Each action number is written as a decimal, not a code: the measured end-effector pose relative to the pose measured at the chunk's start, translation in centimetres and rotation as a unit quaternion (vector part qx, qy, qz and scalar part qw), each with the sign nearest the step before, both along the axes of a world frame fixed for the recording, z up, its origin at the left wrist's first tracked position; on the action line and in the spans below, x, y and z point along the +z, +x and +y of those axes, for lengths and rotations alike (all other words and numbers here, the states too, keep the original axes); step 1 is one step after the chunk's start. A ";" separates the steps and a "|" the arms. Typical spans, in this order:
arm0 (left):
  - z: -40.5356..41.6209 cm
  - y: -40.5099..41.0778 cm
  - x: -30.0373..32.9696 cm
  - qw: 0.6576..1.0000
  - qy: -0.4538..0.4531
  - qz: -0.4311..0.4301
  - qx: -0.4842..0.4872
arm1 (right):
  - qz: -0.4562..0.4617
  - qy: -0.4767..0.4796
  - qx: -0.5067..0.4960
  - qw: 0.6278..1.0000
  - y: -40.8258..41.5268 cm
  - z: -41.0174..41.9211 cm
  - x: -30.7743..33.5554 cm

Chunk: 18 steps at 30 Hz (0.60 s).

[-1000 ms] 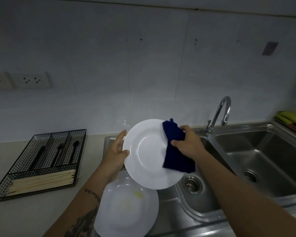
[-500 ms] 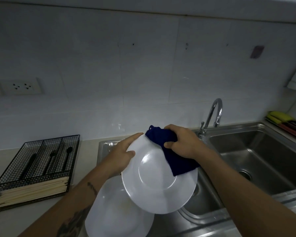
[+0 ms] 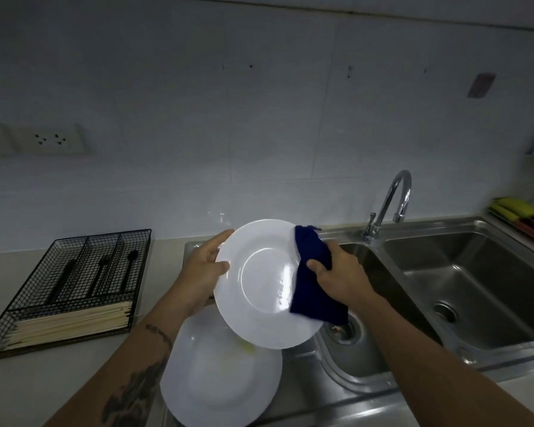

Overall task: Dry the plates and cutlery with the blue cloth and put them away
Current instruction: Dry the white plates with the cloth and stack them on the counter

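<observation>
Two hands share one white plate [image 3: 261,283]: left hand [image 3: 202,272] grips its rim, right hand [image 3: 341,277] pinches the blue cloth [image 3: 310,274] against it.

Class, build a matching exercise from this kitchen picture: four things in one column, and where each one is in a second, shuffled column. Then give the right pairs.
Things
1. blue cloth
2. upper plate
3. lower plate
4. chopsticks

Places
A. front compartment of the wire tray
B. lying flat on the drainboard
C. pinched in the right hand against a plate rim
D. held tilted by the left hand

Pairs: 1-C, 2-D, 3-B, 4-A
</observation>
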<state>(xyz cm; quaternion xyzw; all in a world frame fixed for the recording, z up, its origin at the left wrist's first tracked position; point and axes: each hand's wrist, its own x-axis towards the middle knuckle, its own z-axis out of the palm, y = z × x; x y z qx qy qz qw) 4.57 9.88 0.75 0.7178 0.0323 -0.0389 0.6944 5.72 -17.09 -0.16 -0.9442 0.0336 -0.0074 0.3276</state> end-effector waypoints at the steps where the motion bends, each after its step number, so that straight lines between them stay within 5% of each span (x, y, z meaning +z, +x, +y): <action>1: -0.1 -0.4 -0.2 1.000 0.011 0.008 -0.014 | 0.010 -0.004 -0.001 1.000 -0.2 0.0 -0.3; 10: -1.3 -0.4 1.0 0.991 0.062 0.071 -0.092 | -0.039 -0.136 0.077 0.987 1.3 0.8 2.0; 18: -3.4 -1.0 0.1 0.993 0.059 -0.016 -0.104 | -0.160 -0.299 0.120 0.933 1.5 3.0 2.3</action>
